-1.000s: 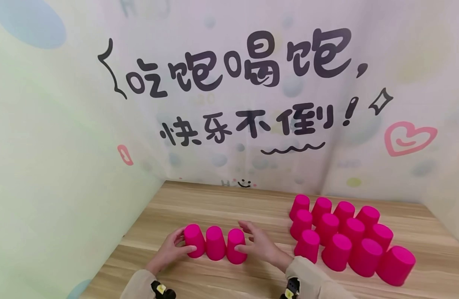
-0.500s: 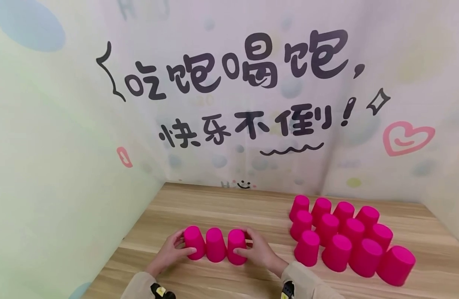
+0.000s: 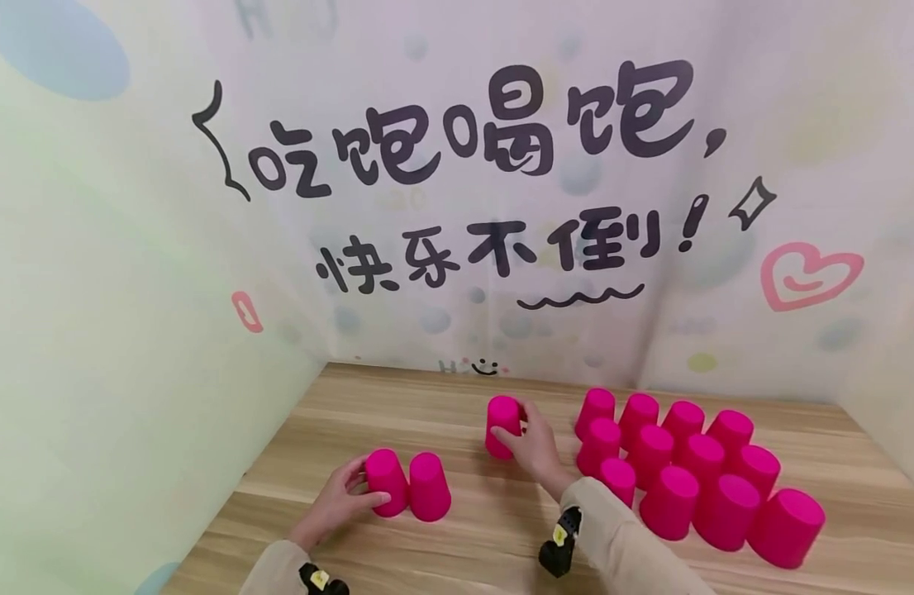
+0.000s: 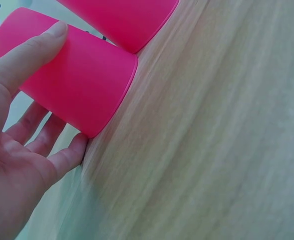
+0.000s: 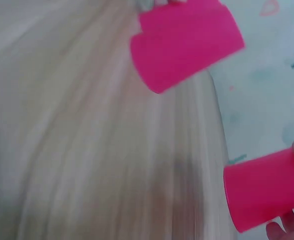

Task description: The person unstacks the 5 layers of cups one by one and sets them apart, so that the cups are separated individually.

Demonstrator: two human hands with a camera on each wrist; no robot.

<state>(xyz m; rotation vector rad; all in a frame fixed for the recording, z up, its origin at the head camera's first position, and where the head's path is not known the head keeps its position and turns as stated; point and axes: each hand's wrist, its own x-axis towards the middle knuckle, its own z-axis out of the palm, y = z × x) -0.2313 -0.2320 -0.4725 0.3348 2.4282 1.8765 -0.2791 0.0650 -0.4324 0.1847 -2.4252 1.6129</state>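
Observation:
Upside-down pink cups stand on the wooden table. My left hand [image 3: 336,501] grips the leftmost cup [image 3: 385,478], thumb across its near side and fingers round its far left. In the left wrist view that cup [image 4: 87,75] stands with its rim on the wood. Close on its right is a second cup [image 3: 430,487], touched by neither hand. My right hand [image 3: 537,448] holds a third cup [image 3: 502,415] between thumb and fingers, mouth down and seemingly lifted off the table. The right wrist view shows this cup [image 5: 266,187] at the lower right, apart from the other two.
Several more upside-down pink cups [image 3: 704,460] stand in three rows on the right of the table [image 3: 397,405], partly behind my right sleeve [image 3: 628,529]. A printed cloth wall [image 3: 494,330] rises along the table's back edge, with another at the left.
My right hand closed on the right-hand cup of the row of three, then carried it away toward the back and right. My left hand has stayed on its cup.

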